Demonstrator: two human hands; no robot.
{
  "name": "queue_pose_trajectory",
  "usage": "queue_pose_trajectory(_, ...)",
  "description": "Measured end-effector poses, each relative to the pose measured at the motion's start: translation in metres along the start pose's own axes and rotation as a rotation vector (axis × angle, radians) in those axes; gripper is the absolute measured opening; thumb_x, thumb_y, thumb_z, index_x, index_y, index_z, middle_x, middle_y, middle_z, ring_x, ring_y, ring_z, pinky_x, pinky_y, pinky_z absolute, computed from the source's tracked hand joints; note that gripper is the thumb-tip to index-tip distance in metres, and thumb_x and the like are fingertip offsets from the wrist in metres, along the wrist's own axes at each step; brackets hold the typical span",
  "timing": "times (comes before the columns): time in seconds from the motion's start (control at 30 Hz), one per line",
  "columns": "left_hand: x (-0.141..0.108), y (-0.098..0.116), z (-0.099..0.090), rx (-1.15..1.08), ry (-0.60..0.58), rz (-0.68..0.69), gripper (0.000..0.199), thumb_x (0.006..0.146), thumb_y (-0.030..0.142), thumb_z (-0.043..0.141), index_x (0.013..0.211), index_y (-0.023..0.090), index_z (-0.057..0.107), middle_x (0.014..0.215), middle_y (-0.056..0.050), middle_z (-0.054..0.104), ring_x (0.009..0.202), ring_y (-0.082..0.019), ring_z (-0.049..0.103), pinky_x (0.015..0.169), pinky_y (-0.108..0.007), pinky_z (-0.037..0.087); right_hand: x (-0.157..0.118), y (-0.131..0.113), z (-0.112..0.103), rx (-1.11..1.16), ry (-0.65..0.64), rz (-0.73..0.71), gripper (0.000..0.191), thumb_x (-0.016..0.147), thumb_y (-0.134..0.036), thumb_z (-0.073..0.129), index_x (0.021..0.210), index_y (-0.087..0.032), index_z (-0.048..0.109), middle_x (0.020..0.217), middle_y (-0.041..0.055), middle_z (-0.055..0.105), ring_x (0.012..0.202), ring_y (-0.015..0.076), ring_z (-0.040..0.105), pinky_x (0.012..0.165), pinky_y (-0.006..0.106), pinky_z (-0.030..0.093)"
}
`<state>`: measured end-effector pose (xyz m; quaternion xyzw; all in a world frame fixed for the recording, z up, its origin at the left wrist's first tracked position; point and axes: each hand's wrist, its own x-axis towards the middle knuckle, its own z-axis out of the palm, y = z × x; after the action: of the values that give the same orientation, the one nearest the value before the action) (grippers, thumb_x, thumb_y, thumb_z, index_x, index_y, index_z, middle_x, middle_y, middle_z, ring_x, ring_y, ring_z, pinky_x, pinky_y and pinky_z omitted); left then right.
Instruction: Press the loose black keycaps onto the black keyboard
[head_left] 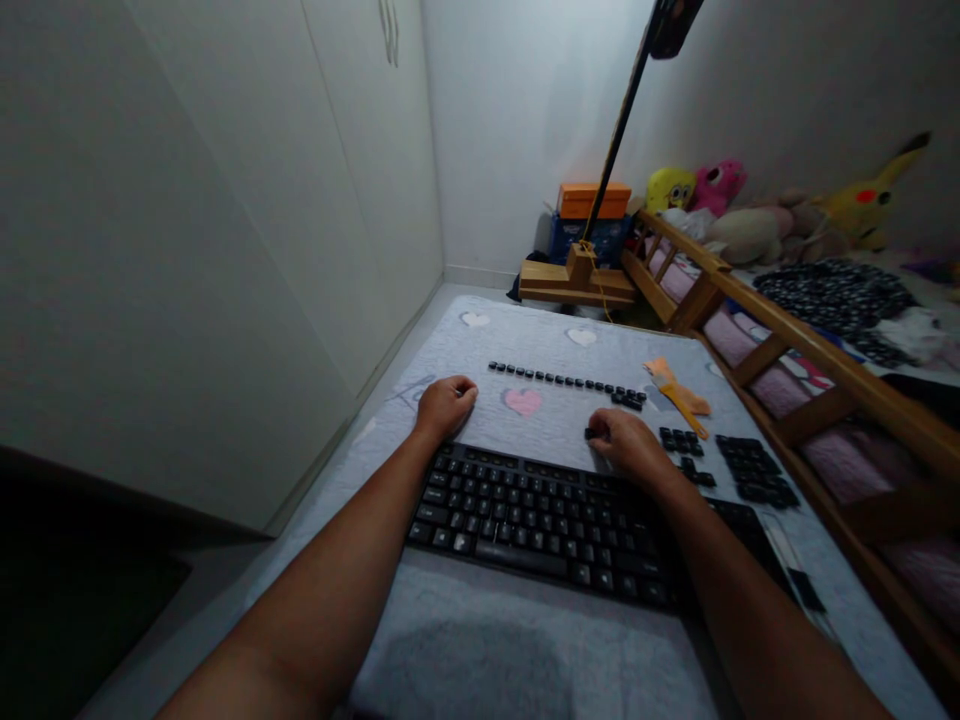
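Note:
A black computer keyboard lies on the cloth-covered table in front of me, its main block of keys in place. My right hand, just beyond the keyboard's upper right part, pinches a small black keycap between thumb and fingers. My left hand rests on the cloth past the upper left corner, fingers curled in; whatever they may hold is hidden. Farther back runs a row of loose black keycaps. More keycaps sit in groups to the right. My right forearm covers part of the keyboard's right side.
An orange-handled brush lies on an orange cloth at the table's right. Wooden bed rails border that side, and a white wardrobe stands at left. Behind the table is a wooden stand with a slanted pole.

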<state>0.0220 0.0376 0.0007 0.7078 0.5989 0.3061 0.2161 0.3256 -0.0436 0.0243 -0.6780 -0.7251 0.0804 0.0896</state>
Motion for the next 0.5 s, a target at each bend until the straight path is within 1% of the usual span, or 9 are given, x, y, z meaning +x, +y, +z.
queue_pose_trajectory(0.13, 0.0012, -0.0017, 0.0016, 0.008, 0.003, -0.004, 0.024, 0.081, 0.034, 0.053, 0.084, 0.021, 0.073, 0.090, -0.004, 0.074, 0.082, -0.018, 0.066, 0.076, -0.027, 0.047, 0.0004, 0.0002, -0.0012, 0.016, -0.020, 0.009, 0.023, 0.079, -0.021, 0.062, 0.101, -0.017, 0.068, 0.091, 0.0060, 0.069, 0.082, 0.0167, 0.062, 0.073, 0.025, 0.043)
queue_pose_trajectory(0.23, 0.0015, -0.0028, 0.0025, 0.011, 0.004, -0.005, 0.024, 0.081, 0.034, 0.053, 0.085, 0.021, 0.073, 0.090, -0.003, 0.074, 0.083, -0.018, 0.066, 0.076, -0.027, 0.047, 0.0011, -0.0009, 0.0001, 0.011, -0.026, 0.011, 0.020, 0.082, -0.021, 0.059, 0.098, -0.018, 0.070, 0.091, 0.0059, 0.069, 0.083, 0.0161, 0.062, 0.075, 0.025, 0.043)
queue_pose_trajectory(0.4, 0.0014, -0.0027, 0.0027, 0.003, 0.007, 0.003, 0.023, 0.080, 0.033, 0.053, 0.084, 0.021, 0.073, 0.089, -0.003, 0.074, 0.081, -0.019, 0.066, 0.076, -0.027, 0.047, 0.0016, -0.0036, 0.0013, -0.039, -0.023, 0.004, 0.017, 0.078, -0.020, 0.062, 0.091, -0.020, 0.072, 0.087, 0.0050, 0.067, 0.080, 0.0159, 0.060, 0.073, 0.025, 0.042)
queue_pose_trajectory(0.5, 0.0012, -0.0016, 0.0020, 0.005, 0.009, 0.006, 0.023, 0.080, 0.032, 0.053, 0.084, 0.020, 0.073, 0.088, -0.004, 0.074, 0.082, -0.019, 0.066, 0.075, -0.027, 0.047, 0.0007, -0.0058, -0.0005, -0.070, -0.021, -0.010, 0.017, 0.077, -0.020, 0.062, 0.091, -0.020, 0.073, 0.088, 0.0062, 0.066, 0.082, 0.0172, 0.060, 0.074, 0.025, 0.041)
